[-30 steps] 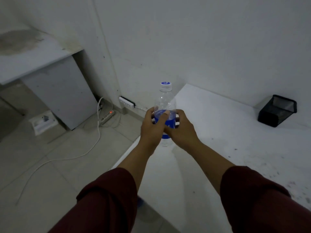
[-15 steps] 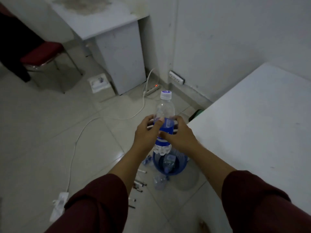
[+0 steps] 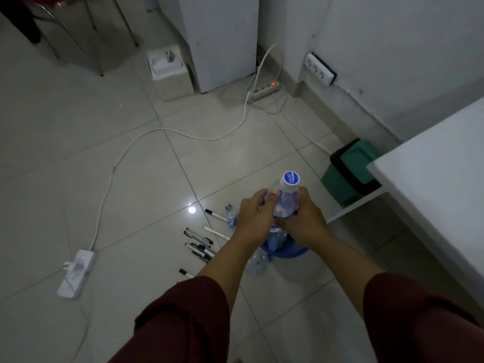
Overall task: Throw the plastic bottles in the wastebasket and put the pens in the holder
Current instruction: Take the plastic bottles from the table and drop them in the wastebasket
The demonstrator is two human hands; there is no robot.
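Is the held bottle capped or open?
Capped: a white cap with a blue top sits on the bottle gripped by both hands.

Both arms in dark red sleeves reach from the lower frame toward its centre. The left hand (image 3: 255, 214) and right hand (image 3: 303, 218) meet, fingers curled, thumbs upward, wrists bare.

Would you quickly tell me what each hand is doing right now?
Left hand: closed around the plastic bottle, above the blue wastebasket.
Right hand: closed on the same bottle from the other side.
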